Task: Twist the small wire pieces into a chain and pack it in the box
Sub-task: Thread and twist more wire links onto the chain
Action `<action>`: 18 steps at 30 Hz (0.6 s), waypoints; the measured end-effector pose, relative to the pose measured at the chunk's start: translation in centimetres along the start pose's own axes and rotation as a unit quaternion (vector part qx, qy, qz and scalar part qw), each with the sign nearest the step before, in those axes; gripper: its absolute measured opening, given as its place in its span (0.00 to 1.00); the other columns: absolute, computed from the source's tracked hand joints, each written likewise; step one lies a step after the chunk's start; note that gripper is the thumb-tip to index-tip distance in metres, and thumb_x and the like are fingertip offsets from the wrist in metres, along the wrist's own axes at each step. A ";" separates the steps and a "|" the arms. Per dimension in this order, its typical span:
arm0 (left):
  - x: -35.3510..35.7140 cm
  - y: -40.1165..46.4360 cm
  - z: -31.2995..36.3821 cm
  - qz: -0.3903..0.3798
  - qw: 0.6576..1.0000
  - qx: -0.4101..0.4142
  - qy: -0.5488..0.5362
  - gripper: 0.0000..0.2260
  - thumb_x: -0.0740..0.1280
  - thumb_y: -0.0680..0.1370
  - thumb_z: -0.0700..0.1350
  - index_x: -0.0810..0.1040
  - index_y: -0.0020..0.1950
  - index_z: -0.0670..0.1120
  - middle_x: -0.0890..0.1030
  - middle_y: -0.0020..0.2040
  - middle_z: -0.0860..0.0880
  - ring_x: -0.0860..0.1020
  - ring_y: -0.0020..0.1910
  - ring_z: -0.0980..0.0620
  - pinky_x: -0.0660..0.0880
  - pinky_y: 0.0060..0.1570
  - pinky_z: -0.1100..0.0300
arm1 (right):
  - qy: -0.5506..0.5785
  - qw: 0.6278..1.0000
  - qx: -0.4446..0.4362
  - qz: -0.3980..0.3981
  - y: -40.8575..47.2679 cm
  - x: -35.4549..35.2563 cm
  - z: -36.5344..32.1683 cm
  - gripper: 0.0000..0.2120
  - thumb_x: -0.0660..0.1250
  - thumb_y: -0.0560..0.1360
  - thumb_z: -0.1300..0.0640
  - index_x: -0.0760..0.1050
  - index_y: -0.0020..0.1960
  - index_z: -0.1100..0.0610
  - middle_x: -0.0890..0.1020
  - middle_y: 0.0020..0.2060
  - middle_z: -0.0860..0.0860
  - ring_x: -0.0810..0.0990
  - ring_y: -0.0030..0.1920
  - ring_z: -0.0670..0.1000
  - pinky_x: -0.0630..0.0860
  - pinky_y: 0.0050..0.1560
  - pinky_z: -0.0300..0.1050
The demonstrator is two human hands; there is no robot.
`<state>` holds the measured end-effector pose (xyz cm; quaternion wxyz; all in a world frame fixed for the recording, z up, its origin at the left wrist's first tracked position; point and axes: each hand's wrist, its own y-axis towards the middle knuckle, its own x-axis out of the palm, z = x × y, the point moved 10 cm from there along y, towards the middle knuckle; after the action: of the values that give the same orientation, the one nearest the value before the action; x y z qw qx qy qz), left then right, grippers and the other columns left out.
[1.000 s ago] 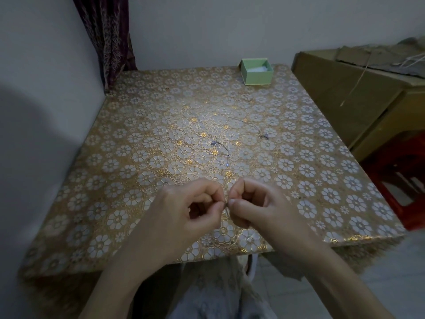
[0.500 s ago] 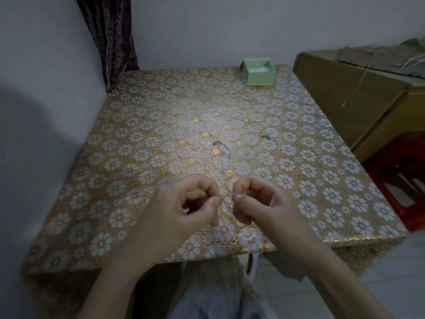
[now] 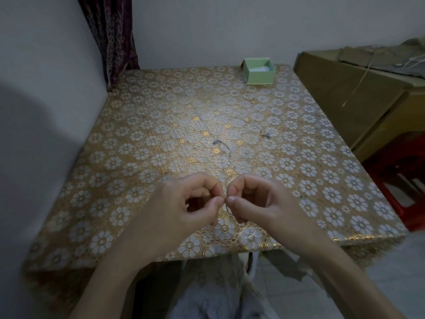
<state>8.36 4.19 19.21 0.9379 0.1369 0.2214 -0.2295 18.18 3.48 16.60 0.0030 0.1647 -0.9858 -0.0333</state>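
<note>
My left hand point(image 3: 186, 203) and my right hand point(image 3: 255, 201) meet over the near part of the table, thumb and forefinger of each pinched on a thin wire piece point(image 3: 227, 207) that curves down between the fingertips. Two more wire pieces lie on the cloth: one point(image 3: 224, 148) in the middle, another point(image 3: 257, 128) further right, each with a small twisted end. A small open green box point(image 3: 259, 71) with a white lining stands at the far edge of the table.
The table point(image 3: 138, 139) wears a gold cloth with white flowers. A wall runs along its left side, a dark curtain point(image 3: 112, 35) hangs in the far-left corner. A cardboard box point(image 3: 358, 93) and a red stool point(image 3: 404, 180) stand to the right.
Both hands stayed pinched on the wire; they parted slightly half a second ago and have closed together again, fingertips touching.
</note>
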 end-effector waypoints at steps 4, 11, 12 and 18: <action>0.1 0.2 0.3 -0.008 0.999 0.024 0.024 0.07 0.63 0.71 0.53 0.77 0.41 0.51 0.80 0.29 0.56 0.79 0.30 0.57 0.72 0.34 0.71 | -0.020 1.000 -0.001 -0.004 0.0 -0.1 0.0 0.03 0.66 0.70 0.59 0.75 0.37 0.57 0.73 0.29 0.50 0.70 0.30 0.48 0.67 0.31 0.41; 0.1 0.2 0.3 -0.014 0.998 0.036 0.057 0.05 0.63 0.71 0.52 0.76 0.41 0.52 0.79 0.29 0.53 0.78 0.30 0.55 0.73 0.34 0.70 | -0.048 0.999 -0.002 -0.023 0.2 -0.3 0.4 0.05 0.68 0.71 0.56 0.75 0.38 0.56 0.73 0.29 0.50 0.69 0.31 0.50 0.66 0.31 0.46; 0.1 0.3 0.3 -0.013 0.998 0.035 0.057 0.05 0.63 0.71 0.52 0.76 0.41 0.52 0.79 0.29 0.54 0.78 0.30 0.56 0.72 0.34 0.70 | -0.046 0.999 -0.002 -0.024 0.2 -0.3 0.4 0.05 0.67 0.72 0.57 0.74 0.38 0.58 0.73 0.29 0.50 0.69 0.31 0.51 0.66 0.32 0.46; -0.2 0.1 0.2 0.023 0.999 0.018 0.027 0.06 0.63 0.70 0.53 0.76 0.40 0.52 0.80 0.29 0.56 0.79 0.30 0.57 0.73 0.32 0.69 | 0.001 1.000 -0.022 -0.011 0.2 0.0 -0.2 0.04 0.64 0.73 0.60 0.73 0.41 0.61 0.73 0.31 0.52 0.73 0.31 0.46 0.70 0.34 0.38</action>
<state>8.33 4.28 19.48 0.9340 0.1647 0.2389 -0.2083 18.13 3.68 16.77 0.0077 0.1750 -0.9830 -0.0545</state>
